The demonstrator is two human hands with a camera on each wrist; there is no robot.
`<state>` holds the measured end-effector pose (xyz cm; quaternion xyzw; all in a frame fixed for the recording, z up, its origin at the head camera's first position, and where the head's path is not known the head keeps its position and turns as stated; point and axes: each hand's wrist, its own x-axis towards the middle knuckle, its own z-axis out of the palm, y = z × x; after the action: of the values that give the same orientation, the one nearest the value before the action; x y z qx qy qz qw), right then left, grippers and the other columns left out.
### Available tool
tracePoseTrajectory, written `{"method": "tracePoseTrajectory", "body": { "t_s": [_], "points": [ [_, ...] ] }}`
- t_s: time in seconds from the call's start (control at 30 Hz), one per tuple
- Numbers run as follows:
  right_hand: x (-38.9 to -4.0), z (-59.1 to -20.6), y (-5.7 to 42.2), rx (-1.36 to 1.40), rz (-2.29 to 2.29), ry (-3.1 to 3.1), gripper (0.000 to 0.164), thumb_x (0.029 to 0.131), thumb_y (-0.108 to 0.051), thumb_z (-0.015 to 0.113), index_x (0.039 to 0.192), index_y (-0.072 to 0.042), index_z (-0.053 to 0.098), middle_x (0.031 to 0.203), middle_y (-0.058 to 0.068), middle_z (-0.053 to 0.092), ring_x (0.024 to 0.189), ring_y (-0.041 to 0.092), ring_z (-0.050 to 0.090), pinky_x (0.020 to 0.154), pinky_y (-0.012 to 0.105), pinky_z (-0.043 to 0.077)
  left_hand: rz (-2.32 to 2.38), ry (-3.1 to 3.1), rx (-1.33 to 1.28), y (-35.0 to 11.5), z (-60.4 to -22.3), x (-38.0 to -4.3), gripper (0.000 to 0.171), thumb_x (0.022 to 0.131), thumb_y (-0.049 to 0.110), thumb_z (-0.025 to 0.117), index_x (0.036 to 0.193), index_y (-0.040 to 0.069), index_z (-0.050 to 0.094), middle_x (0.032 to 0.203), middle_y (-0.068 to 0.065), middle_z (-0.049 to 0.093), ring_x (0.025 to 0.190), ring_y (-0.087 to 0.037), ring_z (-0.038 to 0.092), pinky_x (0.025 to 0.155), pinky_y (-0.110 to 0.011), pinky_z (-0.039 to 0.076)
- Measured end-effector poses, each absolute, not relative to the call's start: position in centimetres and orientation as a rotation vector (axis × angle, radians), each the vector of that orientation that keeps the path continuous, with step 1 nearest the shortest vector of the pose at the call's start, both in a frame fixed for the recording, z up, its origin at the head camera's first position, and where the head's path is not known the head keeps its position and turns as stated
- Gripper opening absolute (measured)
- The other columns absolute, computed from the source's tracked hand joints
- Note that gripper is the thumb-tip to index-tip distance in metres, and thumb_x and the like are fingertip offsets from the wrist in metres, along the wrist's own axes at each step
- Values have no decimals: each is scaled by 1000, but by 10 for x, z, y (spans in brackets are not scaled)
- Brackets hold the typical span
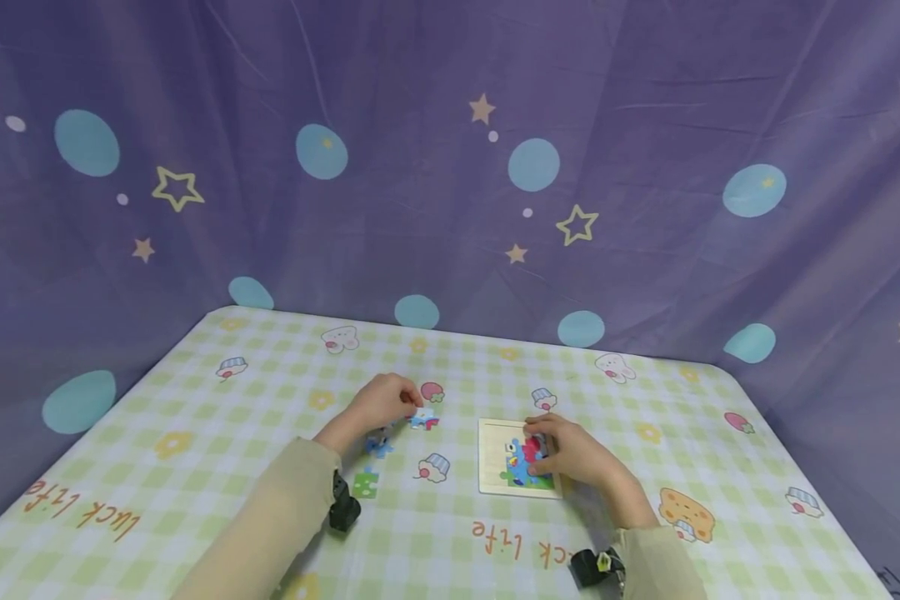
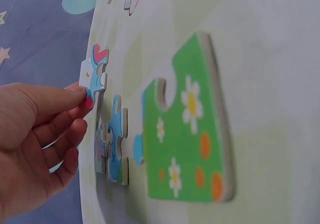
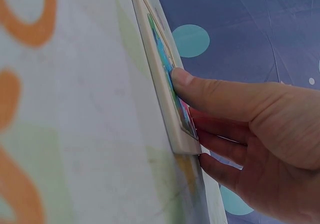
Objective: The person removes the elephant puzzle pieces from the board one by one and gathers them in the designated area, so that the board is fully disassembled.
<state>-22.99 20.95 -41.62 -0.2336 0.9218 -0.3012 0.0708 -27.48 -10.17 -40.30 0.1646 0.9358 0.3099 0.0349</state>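
My left hand (image 1: 382,402) pinches a jigsaw piece (image 2: 92,81) between thumb and fingers; the piece is pale blue and white with red patches. Below that hand lie a blue jigsaw piece (image 2: 116,144), a greyish one partly hidden behind it, and a green piece with white flowers (image 2: 187,129). To the right is a wooden puzzle board (image 1: 492,458), partly filled with blue, red and green pieces (image 1: 521,462). My right hand (image 1: 570,450) holds the board at its right side. In the right wrist view, the thumb (image 3: 185,78) presses on the picture and the other fingers sit by the edge.
The table is covered by a green-and-white checked cloth (image 1: 232,467) with printed cupcakes, flowers and letters. A purple curtain (image 1: 435,208) with stars and blue ovals hangs behind its far edge. A dark wrist camera (image 1: 342,504) is strapped to each forearm.
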Motion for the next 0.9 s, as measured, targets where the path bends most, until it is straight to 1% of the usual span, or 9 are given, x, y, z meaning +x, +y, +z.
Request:
{"method": "tracePoseTrajectory", "body": {
  "t_s": [0.13, 0.37, 0.5, 0.67, 0.9],
  "points": [
    [-230, -416, 209, -683, -914, 2766, 57, 70, -21, 77, 119, 2, 56, 133, 17, 46, 127, 37, 35, 103, 49, 28, 910, 2903, 463, -102, -403, -274, 7, 78, 6, 64, 79, 10, 69, 71, 3, 61, 59, -11, 50, 56, -24, 41],
    [-229, -414, 209, -669, -924, 2761, 57, 70, -21, 77, 119, 1, 57, 134, 17, 45, 129, 38, 32, 103, 50, 27, 867, 2916, 416, -102, -403, -274, 6, 78, 7, 65, 78, 11, 69, 73, 3, 62, 64, -10, 52, 63, -27, 44],
    [-230, -415, 209, -666, -928, 2760, 57, 70, -21, 77, 119, 1, 57, 134, 17, 45, 129, 38, 31, 103, 50, 26, 818, 2934, 404, -101, -405, -275, 6, 78, 8, 65, 78, 12, 69, 73, 4, 62, 65, -11, 52, 64, -28, 44],
    [-230, -417, 209, -681, -921, 2766, 57, 70, -22, 77, 119, 2, 57, 133, 17, 45, 128, 37, 33, 103, 49, 27, 720, 2958, 400, -98, -404, -275, 6, 77, 8, 65, 75, 13, 67, 72, 4, 60, 63, -11, 50, 64, -28, 43],
    [-228, -417, 210, -684, -921, 2769, 57, 70, -21, 77, 119, 2, 57, 133, 17, 46, 127, 37, 35, 102, 49, 29, 682, 2977, 393, -94, -403, -274, 6, 77, 9, 63, 78, 14, 66, 69, 5, 57, 61, -12, 48, 60, -28, 40]
  ]
}}
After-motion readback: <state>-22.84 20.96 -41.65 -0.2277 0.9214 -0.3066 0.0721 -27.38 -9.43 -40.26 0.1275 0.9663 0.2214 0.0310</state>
